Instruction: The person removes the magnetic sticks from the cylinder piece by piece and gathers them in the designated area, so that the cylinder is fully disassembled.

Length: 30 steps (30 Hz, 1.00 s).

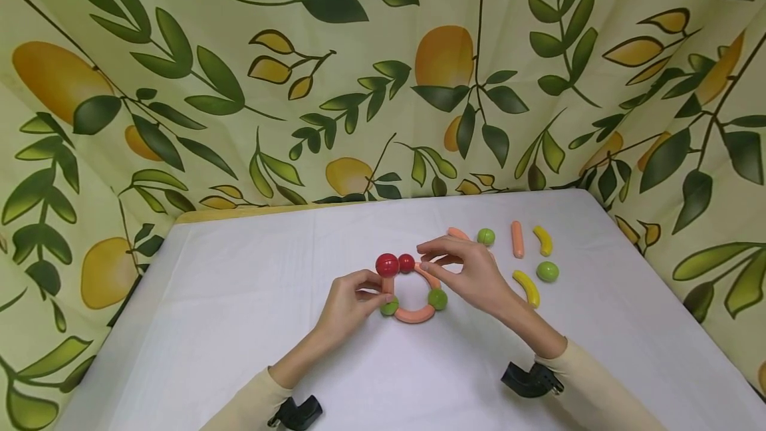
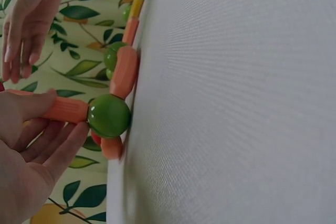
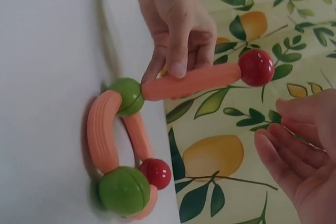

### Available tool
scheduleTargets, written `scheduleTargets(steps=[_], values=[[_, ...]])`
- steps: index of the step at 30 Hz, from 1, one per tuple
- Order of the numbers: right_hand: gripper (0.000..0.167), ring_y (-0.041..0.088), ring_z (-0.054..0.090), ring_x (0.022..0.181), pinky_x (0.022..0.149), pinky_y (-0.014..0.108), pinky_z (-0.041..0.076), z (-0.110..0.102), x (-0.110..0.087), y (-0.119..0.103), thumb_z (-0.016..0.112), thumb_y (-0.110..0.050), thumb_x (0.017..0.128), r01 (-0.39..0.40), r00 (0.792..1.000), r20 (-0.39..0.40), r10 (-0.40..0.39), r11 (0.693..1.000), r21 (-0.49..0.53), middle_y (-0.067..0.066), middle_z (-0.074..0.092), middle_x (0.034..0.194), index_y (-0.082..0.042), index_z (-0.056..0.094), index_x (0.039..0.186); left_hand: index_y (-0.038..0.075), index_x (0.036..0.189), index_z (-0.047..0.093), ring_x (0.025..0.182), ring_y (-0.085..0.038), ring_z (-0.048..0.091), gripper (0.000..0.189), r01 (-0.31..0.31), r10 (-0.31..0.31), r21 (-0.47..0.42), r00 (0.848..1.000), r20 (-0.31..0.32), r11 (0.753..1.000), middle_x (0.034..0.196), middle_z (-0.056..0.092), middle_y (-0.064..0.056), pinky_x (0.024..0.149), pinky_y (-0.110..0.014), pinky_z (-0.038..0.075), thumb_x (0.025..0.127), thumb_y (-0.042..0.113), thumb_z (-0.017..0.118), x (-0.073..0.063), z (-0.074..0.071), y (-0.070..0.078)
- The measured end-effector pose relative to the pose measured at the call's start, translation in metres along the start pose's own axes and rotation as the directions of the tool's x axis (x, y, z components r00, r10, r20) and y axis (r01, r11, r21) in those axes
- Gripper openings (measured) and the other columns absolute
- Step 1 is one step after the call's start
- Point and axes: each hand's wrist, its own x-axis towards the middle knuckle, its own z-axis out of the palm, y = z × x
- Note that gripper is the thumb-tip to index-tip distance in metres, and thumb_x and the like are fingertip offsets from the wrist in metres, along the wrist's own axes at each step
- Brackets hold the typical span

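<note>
My left hand [image 1: 353, 298] pinches a straight pink toy rod [image 3: 194, 81] between thumb and fingers. A red ball [image 1: 387, 265] caps the rod's upper end, and its lower end meets a green ball [image 2: 109, 115]. That green ball belongs to a ring lying on the white cloth. Around the ring come a curved pink rod [image 1: 414, 315], a second green ball [image 1: 437, 298], another curved pink rod [image 1: 428, 276] and a smaller-looking red ball [image 1: 406, 263]. My right hand [image 1: 469, 271] hovers beside the upper right of the ring, fingers loosely bent and holding nothing.
On the right of the table lie loose pieces: a pink rod [image 1: 517, 239], two curved yellow rods, one near the right forearm [image 1: 526, 288], and a green ball [image 1: 547, 271]. Another green ball [image 1: 486, 237] sits behind the right hand. A leaf-patterned curtain [image 1: 359, 105] hangs behind.
</note>
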Motion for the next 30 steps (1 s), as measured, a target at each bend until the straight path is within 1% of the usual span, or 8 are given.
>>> scheduleTargets(steps=[6, 10, 15, 17, 20, 24, 26, 30], values=[[0.036, 0.017, 0.069, 0.095, 0.083, 0.028, 0.056, 0.008, 0.007, -0.007, 0.08, -0.008, 0.081, 0.07, 0.997, 0.038, -0.074, 0.994, 0.088, 0.002, 0.069, 0.11, -0.007, 0.07, 0.116, 0.0, 0.092, 0.07, 0.085, -0.024, 0.071, 0.017, 0.004, -0.004, -0.021, 1.0, -0.008, 1.0, 0.09, 0.071, -0.01, 0.074, -0.025, 0.058, 0.078, -0.001, 0.08, 0.0, 0.0, -0.001], [0.042, 0.017, 0.067, 0.098, 0.086, 0.03, 0.056, 0.014, 0.011, -0.011, 0.081, -0.006, 0.079, 0.103, 0.992, 0.063, -0.11, 0.99, 0.1, 0.002, 0.068, 0.113, -0.008, 0.068, 0.118, 0.0, 0.095, 0.07, 0.086, -0.026, 0.07, 0.019, 0.009, -0.009, -0.047, 1.0, -0.012, 0.999, 0.091, 0.072, -0.011, 0.075, -0.027, 0.058, 0.078, -0.002, 0.079, -0.001, 0.001, -0.002], [0.046, 0.015, 0.066, 0.1, 0.085, 0.03, 0.056, 0.022, 0.016, -0.016, 0.081, 0.0, 0.077, 0.151, 0.98, 0.116, -0.163, 0.983, 0.102, 0.001, 0.067, 0.116, -0.008, 0.067, 0.12, -0.005, 0.097, 0.069, 0.086, -0.032, 0.07, 0.02, 0.001, -0.001, -0.064, 1.0, -0.006, 0.998, 0.093, 0.071, -0.017, 0.076, -0.035, 0.059, 0.079, -0.005, 0.077, -0.002, 0.001, -0.001], [0.046, 0.012, 0.065, 0.098, 0.084, 0.028, 0.056, 0.025, 0.018, -0.019, 0.081, 0.001, 0.077, 0.163, 0.976, 0.129, -0.175, 0.981, 0.102, -0.001, 0.067, 0.115, -0.008, 0.067, 0.119, -0.007, 0.096, 0.068, 0.086, -0.035, 0.07, 0.019, -0.002, 0.002, -0.067, 1.0, 0.001, 0.998, 0.092, 0.07, -0.02, 0.076, -0.038, 0.059, 0.079, -0.008, 0.076, -0.002, 0.001, 0.003], [0.045, 0.01, 0.065, 0.096, 0.082, 0.026, 0.056, 0.026, 0.019, -0.021, 0.081, 0.003, 0.076, 0.178, 0.974, 0.123, -0.189, 0.98, 0.093, -0.001, 0.067, 0.115, -0.006, 0.067, 0.118, -0.01, 0.094, 0.067, 0.084, -0.039, 0.069, 0.017, -0.002, 0.003, -0.073, 1.0, 0.01, 0.997, 0.09, 0.069, -0.024, 0.076, -0.038, 0.059, 0.079, -0.011, 0.074, -0.002, 0.0, 0.016], [0.043, 0.009, 0.065, 0.093, 0.08, 0.025, 0.056, 0.027, 0.02, -0.021, 0.082, 0.003, 0.075, 0.184, 0.975, 0.112, -0.191, 0.98, 0.071, -0.001, 0.068, 0.112, -0.005, 0.068, 0.115, -0.012, 0.093, 0.066, 0.084, -0.04, 0.069, 0.016, -0.002, 0.003, -0.069, 1.0, 0.015, 0.998, 0.089, 0.069, -0.025, 0.076, -0.037, 0.059, 0.079, -0.013, 0.073, -0.003, -0.002, 0.032], [0.042, 0.009, 0.066, 0.091, 0.079, 0.026, 0.057, 0.027, 0.02, -0.021, 0.082, 0.002, 0.075, 0.18, 0.976, 0.11, -0.186, 0.982, 0.06, -0.001, 0.068, 0.11, -0.006, 0.069, 0.114, -0.011, 0.093, 0.066, 0.084, -0.04, 0.069, 0.016, -0.001, 0.002, -0.063, 1.0, 0.015, 0.998, 0.09, 0.069, -0.025, 0.076, -0.039, 0.059, 0.079, -0.012, 0.073, -0.004, -0.003, 0.036], [0.041, 0.012, 0.067, 0.09, 0.078, 0.029, 0.058, 0.027, 0.02, -0.022, 0.083, 0.001, 0.075, 0.129, 0.985, 0.106, -0.135, 0.99, 0.064, 0.001, 0.069, 0.11, -0.006, 0.07, 0.114, -0.01, 0.095, 0.066, 0.084, -0.038, 0.069, 0.017, -0.003, 0.003, -0.052, 1.0, 0.008, 0.999, 0.09, 0.069, -0.023, 0.076, -0.04, 0.059, 0.079, -0.012, 0.073, -0.005, -0.003, 0.037]])
